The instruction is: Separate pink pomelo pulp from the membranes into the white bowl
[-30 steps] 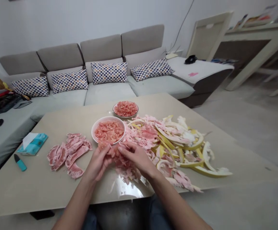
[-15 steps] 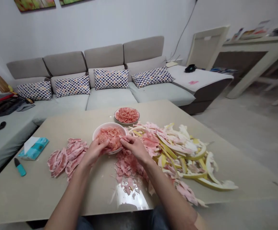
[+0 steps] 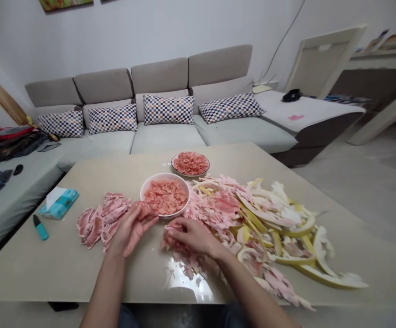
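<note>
My left hand (image 3: 129, 230) lies palm up with its fingers spread just left of a white bowl (image 3: 149, 186) of pink pomelo flesh; a small piece of pink flesh (image 3: 143, 210) rests on its fingertips. My right hand (image 3: 191, 234) is curled on the table over scraps of pink membrane (image 3: 180, 248), pinching some of them. Unpeeled pink segments (image 3: 98, 218) lie to the left of my left hand.
A second small bowl of flesh (image 3: 190, 163) stands behind the first. A big heap of yellow and pink peel (image 3: 269, 218) covers the table's right half. A tissue pack (image 3: 58, 203) and a teal knife (image 3: 40, 227) lie far left. A grey sofa stands behind.
Both hands have left the bowl's rim. My left hand opened and drew back to the left; my right hand dropped down onto the membrane scraps. The camera shifted slightly.
</note>
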